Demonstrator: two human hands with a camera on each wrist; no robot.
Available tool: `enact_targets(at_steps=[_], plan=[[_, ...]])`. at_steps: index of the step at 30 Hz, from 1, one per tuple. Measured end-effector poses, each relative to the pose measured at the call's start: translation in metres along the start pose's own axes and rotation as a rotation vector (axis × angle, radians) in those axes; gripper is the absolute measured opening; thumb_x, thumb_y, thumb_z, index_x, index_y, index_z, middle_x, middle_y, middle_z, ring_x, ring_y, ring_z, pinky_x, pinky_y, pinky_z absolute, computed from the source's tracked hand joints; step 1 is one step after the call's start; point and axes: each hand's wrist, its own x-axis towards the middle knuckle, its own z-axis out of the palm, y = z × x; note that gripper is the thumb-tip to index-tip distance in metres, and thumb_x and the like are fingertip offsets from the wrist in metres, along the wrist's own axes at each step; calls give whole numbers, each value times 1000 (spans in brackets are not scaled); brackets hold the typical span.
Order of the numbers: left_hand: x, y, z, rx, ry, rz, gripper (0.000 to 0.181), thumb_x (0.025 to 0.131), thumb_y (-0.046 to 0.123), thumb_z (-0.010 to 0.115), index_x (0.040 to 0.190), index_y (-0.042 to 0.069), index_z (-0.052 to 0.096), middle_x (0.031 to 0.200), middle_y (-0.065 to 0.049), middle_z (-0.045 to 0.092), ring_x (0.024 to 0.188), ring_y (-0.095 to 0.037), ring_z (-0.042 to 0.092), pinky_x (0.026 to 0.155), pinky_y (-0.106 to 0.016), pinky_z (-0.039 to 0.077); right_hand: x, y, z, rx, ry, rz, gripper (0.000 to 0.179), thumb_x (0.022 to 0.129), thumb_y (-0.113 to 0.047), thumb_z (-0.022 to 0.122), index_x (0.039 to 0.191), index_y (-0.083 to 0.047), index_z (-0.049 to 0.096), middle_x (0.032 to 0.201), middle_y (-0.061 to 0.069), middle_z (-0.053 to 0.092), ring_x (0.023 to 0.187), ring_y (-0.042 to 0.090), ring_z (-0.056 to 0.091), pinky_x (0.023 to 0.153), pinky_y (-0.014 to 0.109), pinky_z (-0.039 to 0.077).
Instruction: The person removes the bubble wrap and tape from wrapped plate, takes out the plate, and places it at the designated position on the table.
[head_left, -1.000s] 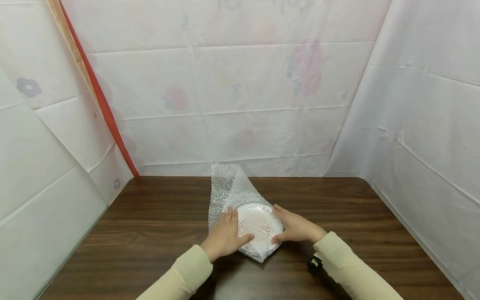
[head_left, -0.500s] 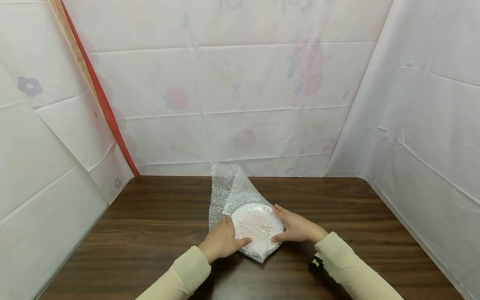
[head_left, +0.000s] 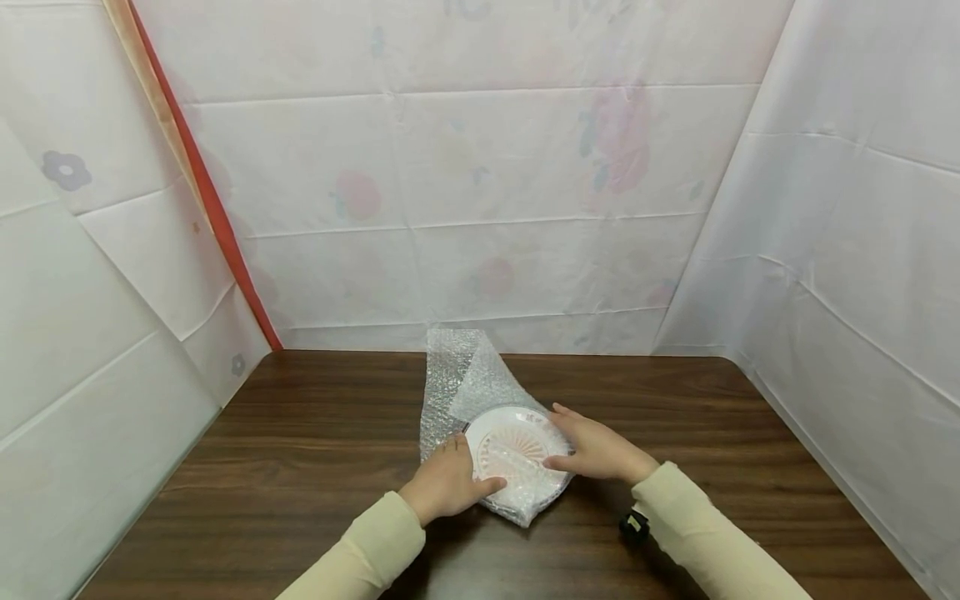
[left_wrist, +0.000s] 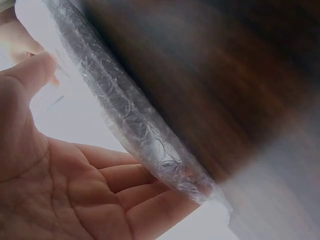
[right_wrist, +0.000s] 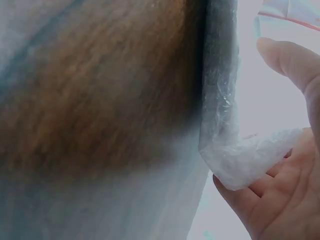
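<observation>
A round white plate (head_left: 513, 433) with a pale red fan pattern lies flat on bubble wrap (head_left: 487, 383). The wrap covers its near part, ending in a pointed fold. My left hand (head_left: 446, 477) holds the plate's left rim, thumb over the top. In the left wrist view, its fingers reach the edge of the bubble wrap (left_wrist: 130, 102). At the right rim is my right hand (head_left: 597, 447), thumb above the plate. The right wrist view shows its fingers gripping a raised flap of bubble wrap (right_wrist: 250, 162).
The brown wooden table (head_left: 315, 467) lies under everything. A long strip of the wrap runs to the table's back edge. White patterned sheets (head_left: 465, 167) hang at the back and both sides. A small black device (head_left: 634, 527) sits under the right sleeve.
The wrap over the plate's far part has drawn back toward me, and the pattern shows more clearly. My left fingers have slid back from the far left rim. My right hand has shifted slightly.
</observation>
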Motion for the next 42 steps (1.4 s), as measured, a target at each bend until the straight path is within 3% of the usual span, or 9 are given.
enact_targets(at_steps=[5, 9, 15, 21, 27, 33, 42], plan=[[0, 0, 1, -1, 4, -3, 108, 85, 66, 61, 139, -23, 34, 142, -39, 42, 130, -51, 46, 110, -53, 40, 3, -4, -6, -18, 33, 3, 79, 88, -39, 71, 146, 6, 40, 154, 26, 34, 139, 38, 42, 110, 52, 40], [0, 0, 1, 0, 8, 1, 107, 84, 65, 62, 138, -23, 35, 141, -39, 43, 129, -51, 46, 109, -53, 41, 8, -8, -10, -79, 101, -37, 75, 88, -37, 73, 145, 2, 43, 149, 22, 44, 136, 36, 47, 108, 50, 43], [-1, 0, 0, 12, 19, 14, 106, 84, 63, 64, 137, -24, 36, 139, -39, 45, 126, -52, 49, 107, -53, 43, 14, -13, -9, -144, 171, -88, 60, 85, -28, 76, 135, -1, 56, 131, 13, 63, 117, 28, 63, 96, 44, 52], [-1, 1, -1, 17, 16, 16, 106, 84, 63, 64, 136, -25, 36, 138, -39, 45, 125, -52, 50, 106, -54, 43, 15, -17, -6, -205, 193, -92, 43, 86, -22, 75, 123, -1, 65, 117, 11, 69, 103, 26, 68, 86, 43, 56], [-1, 1, 0, 18, 22, 17, 106, 84, 62, 65, 136, -25, 36, 138, -40, 46, 125, -52, 50, 106, -54, 44, 13, -16, -8, -175, 284, -67, 22, 88, -17, 73, 107, -6, 73, 101, 5, 73, 88, 19, 69, 76, 36, 58], [-1, 0, 1, 24, 42, 26, 106, 83, 62, 66, 135, -25, 36, 137, -40, 46, 123, -53, 51, 105, -54, 45, 16, -12, -11, -164, 395, -60, 5, 87, -15, 73, 90, -11, 75, 85, -4, 69, 74, 7, 62, 66, 25, 53], [-1, -1, 1, 31, 42, 22, 107, 83, 63, 65, 136, -25, 36, 138, -40, 45, 124, -53, 50, 105, -54, 44, 17, -4, -17, -106, 510, -14, 5, 88, -14, 71, 84, -13, 73, 80, -4, 66, 68, 6, 57, 62, 23, 49]])
